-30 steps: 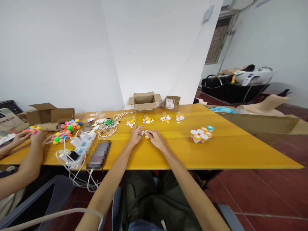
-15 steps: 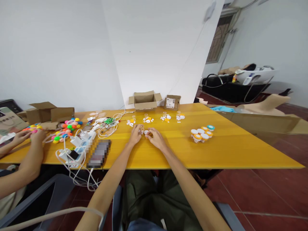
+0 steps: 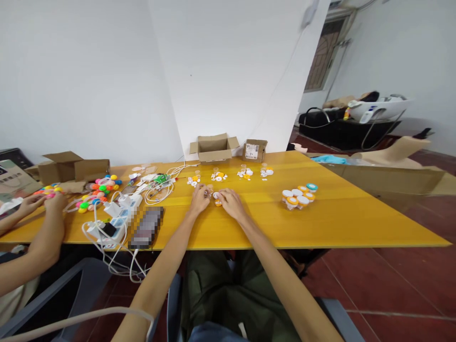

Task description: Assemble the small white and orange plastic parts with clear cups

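My left hand [image 3: 200, 200] is above the yellow table, its fingers curled around a small clear-and-white piece [image 3: 207, 193] whose kind is too small to make out. Close on its right, my right hand [image 3: 231, 202] has its fingertips pinched on a small white disc [image 3: 215, 195]. An orange ring [image 3: 218, 203] shows just below that disc, beside the fingertips; whether the two are joined I cannot tell. Beyond my hands lie several small groups of parts: white wheels [image 3: 194, 183], orange discs [image 3: 219, 176] and clear cups [image 3: 243, 168].
A cluster of white-and-orange capped pieces [image 3: 297, 196] stands to the right. An open carton [image 3: 214, 155] and a smaller box [image 3: 255, 151] are against the wall. A power strip [image 3: 123, 216], cables and a phone [image 3: 147, 228] lie left, near another person's hands [image 3: 53, 202] and colourful beads.
An orange ring has come into sight under my right fingertips. The fingers of my left hand have shifted slightly around their small piece.
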Motion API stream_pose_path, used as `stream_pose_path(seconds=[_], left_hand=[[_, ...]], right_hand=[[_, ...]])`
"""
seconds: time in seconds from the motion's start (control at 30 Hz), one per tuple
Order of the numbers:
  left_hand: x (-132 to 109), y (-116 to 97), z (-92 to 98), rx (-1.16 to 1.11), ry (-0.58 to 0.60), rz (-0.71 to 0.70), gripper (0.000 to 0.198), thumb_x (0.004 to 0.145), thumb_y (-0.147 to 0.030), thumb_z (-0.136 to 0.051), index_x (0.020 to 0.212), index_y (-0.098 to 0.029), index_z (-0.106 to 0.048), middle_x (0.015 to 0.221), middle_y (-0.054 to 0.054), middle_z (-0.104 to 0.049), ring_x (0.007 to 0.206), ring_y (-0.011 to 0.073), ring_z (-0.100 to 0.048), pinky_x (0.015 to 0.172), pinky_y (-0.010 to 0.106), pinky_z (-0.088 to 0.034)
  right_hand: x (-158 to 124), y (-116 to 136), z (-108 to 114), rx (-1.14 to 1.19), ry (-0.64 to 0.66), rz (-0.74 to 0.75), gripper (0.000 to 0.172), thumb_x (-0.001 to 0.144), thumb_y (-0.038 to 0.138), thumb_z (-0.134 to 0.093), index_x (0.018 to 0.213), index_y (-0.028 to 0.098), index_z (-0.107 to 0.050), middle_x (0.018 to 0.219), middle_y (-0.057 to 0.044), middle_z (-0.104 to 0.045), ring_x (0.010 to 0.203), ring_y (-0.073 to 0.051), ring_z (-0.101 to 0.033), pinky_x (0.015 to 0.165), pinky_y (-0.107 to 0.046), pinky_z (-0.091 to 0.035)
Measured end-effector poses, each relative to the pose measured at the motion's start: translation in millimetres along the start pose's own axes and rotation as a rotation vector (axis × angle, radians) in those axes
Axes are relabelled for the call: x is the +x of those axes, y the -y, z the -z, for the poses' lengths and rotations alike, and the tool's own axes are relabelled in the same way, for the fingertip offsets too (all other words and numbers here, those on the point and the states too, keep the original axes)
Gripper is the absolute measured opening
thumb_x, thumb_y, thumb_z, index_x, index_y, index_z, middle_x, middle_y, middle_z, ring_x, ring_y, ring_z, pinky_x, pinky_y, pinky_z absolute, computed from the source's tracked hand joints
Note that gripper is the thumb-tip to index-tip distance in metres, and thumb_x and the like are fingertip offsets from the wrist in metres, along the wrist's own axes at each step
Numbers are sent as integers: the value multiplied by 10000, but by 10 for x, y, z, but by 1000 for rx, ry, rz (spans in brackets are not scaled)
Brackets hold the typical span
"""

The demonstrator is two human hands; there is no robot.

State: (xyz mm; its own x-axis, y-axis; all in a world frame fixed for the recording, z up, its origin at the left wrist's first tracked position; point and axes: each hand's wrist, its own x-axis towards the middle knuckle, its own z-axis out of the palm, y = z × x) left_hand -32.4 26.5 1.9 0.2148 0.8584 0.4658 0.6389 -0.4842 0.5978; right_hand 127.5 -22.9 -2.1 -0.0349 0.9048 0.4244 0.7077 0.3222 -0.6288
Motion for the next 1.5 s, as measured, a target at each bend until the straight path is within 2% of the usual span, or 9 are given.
stream_pose_path(seconds=[0.23, 0.4, 0.5, 0.67, 0.83, 1.07, 1.3, 1.5], left_hand=[[15, 36, -11, 12, 61, 22, 141, 777, -126, -638, 783, -229, -735, 1183, 56, -614, 1188, 254, -576, 1058, 437, -456], [19, 43, -5, 15, 83, 6, 224, 781, -107, -620, 835, -259, -774, 1194, 47, -617, 1191, 254, -575, 1078, 443, -452], [18, 35, 9, 21, 103, 3, 253, 791, -109, -604, 867, -267, -787, 1217, 49, -615, 1173, 259, -577, 1077, 466, -449], [16, 57, 13, 22, 111, -18, 366, 752, -37, -555, 892, -278, -792, 1230, 42, -612, 1156, 253, -577, 1068, 478, -451], [16, 62, 10, 18, 82, -42, 484, 706, 37, -482, 908, -280, -786, 1240, 38, -599, 1099, 236, -594, 1051, 462, -463], [-45, -106, 79, 86, 50, -134, 327, 758, -34, -541, 857, -271, -744, 1245, 43, -588, 1223, 265, -511, 1070, 475, -419], [-188, -223, 149, 177, 205, -237, 179, 792, -213, -664, 954, -272, -713, 1351, 52, -514, 1267, 293, -421, 1062, 467, -374], [-204, -188, 135, 209, 253, -226, 183, 814, -334, -691, 990, -284, -686, 1368, 55, -498, 1289, 304, -380, 1077, 480, -331]], right_hand=[[-25, 41, 11, -31, 44, -100, 364, 1013, 415, -401, 1124, 275, -717, 1280, -59, -682, 1194, -254, -541, 975, -408, -392], [-10, 5, -35, 30, 19, -80, 355, 1011, 409, -397, 1148, 309, -708, 1319, -35, -672, 1243, -254, -532, 1007, -426, -395], [5, -33, -44, 64, -30, -40, 308, 995, 385, -436, 1085, 314, -722, 1290, -30, -687, 1218, -248, -558, 1003, -416, -410], [19, -74, -27, 82, -90, 44, 131, 901, 274, -594, 852, 260, -714, 1118, -52, -725, 1064, -230, -613, 974, -374, -436], [16, -70, -30, 107, -102, 35, 123, 831, 180, -620, 742, 244, -676, 1021, -46, -714, 988, -214, -616, 944, -357, -453], [24, -106, -22, 187, -75, -51, 149, 775, 162, -610, 658, 237, -665, 977, -33, -719, 984, -205, -634, 921, -334, -471], [35, -130, 3, 211, -44, -82, 173, 740, 131, -577, 634, 226, -674, 966, -34, -726, 960, -196, -653, 910, -324, -487], [28, -140, -4, 168, -43, -51, 174, 749, 132, -593, 634, 230, -677, 987, -45, -725, 1001, -209, -654, 932, -352, -492]])
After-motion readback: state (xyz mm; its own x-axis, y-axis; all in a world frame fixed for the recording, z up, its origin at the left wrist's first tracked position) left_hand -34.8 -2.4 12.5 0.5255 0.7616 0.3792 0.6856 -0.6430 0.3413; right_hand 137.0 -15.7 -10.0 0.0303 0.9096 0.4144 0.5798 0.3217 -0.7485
